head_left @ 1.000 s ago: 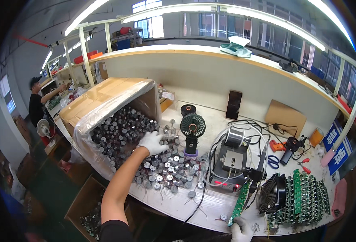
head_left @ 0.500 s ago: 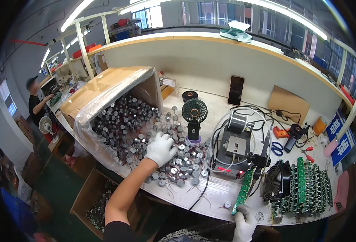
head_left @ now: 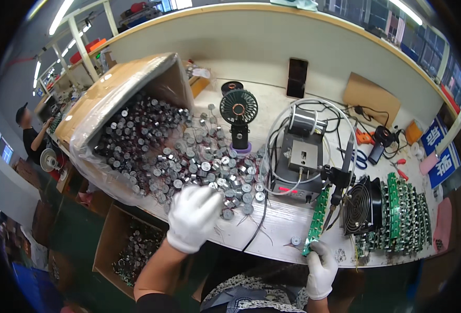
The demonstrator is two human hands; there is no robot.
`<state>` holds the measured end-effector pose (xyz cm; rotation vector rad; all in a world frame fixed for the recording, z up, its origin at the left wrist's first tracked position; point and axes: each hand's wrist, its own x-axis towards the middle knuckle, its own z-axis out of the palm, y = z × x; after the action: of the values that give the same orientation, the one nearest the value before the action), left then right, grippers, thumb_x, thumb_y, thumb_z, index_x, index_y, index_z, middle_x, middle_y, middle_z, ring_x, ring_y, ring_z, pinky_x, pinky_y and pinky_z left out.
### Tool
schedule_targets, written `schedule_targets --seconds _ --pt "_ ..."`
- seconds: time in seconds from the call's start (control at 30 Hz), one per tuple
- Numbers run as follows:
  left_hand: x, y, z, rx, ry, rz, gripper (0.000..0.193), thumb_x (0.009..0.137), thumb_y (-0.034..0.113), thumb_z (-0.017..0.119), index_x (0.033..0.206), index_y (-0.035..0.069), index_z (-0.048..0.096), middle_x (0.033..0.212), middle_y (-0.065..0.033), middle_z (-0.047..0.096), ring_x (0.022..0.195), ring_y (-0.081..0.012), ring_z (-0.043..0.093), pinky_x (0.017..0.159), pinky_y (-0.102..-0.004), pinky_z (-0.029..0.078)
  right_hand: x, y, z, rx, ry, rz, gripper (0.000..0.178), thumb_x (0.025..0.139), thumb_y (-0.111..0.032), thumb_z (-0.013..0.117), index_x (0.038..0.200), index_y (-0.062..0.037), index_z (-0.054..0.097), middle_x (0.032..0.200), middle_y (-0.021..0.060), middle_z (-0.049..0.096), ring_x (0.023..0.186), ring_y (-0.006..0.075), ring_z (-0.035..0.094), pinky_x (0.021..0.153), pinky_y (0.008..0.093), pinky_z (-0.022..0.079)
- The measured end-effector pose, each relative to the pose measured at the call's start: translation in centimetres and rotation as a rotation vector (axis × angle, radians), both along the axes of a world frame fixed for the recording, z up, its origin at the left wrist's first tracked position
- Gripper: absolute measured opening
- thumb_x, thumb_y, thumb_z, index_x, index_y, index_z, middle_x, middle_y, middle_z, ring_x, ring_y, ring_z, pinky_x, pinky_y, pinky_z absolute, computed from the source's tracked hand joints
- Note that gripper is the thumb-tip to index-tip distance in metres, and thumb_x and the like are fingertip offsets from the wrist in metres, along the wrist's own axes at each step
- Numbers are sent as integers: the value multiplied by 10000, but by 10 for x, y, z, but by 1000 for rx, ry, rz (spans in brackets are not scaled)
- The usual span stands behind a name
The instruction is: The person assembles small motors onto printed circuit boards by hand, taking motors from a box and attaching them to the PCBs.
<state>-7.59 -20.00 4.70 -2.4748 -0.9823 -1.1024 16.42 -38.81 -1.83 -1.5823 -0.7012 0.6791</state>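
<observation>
My left hand [head_left: 195, 216], in a white glove, hangs over the front edge of the table with its fingers curled in. Whatever it may hold is hidden under the palm. Just beyond it spreads a heap of small round silver motors [head_left: 205, 166] with thin wires, spilling from a tilted cardboard box [head_left: 97, 96]. My right hand [head_left: 322, 268], gloved too, pinches the near end of a long green circuit board strip [head_left: 318, 216]. That strip lies under a soldering fixture [head_left: 340, 188]. A single motor [head_left: 295, 240] lies left of the strip's near end.
A small fan [head_left: 239, 112] stands behind the motors. The soldering machine [head_left: 301, 156] with a wire spool sits at centre right. A black fan [head_left: 361, 206] and stacked green boards [head_left: 397, 219] are at the right. Below left is an open carton [head_left: 102, 245]. A person [head_left: 29, 133] works far left.
My left hand has drawn back from the motor heap toward the table's front edge. My right hand still pinches the board strip. The whole view has tilted downward.
</observation>
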Motion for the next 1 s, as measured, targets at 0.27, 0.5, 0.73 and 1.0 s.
schedule_targets --seconds 0.27,0.5,0.73,1.0 --pt "35 -14 -35 -193 244 -273 211 692 138 678 903 144 679 961 28 574 798 -182 562 643 -335 460 3 -4 10 -37 -101 79 193 837 65 549 1008 90 637 1042 112 626 867 154 604 774 267 499" --pt "43 -6 -48 -185 383 -252 140 700 148 622 838 134 613 889 18 520 788 -177 532 653 -324 454 1 -18 10 -50 85 19 197 797 68 606 987 70 659 1013 130 610 893 186 613 759 285 521" --pt "51 -22 -33 -799 -243 -448 120 788 33 677 900 54 639 838 -69 664 780 -278 612 721 -359 476 3 -21 8 14 -303 123 206 758 -36 714 961 -2 705 996 134 633 892 256 625 806 333 496" --pt "98 -79 -39 -954 -288 -570 90 766 60 712 832 60 651 738 -95 645 663 -292 614 622 -381 484 -3 -13 17 -8 -361 253 290 742 -116 774 1013 -34 712 975 130 622 897 270 614 808 341 493"
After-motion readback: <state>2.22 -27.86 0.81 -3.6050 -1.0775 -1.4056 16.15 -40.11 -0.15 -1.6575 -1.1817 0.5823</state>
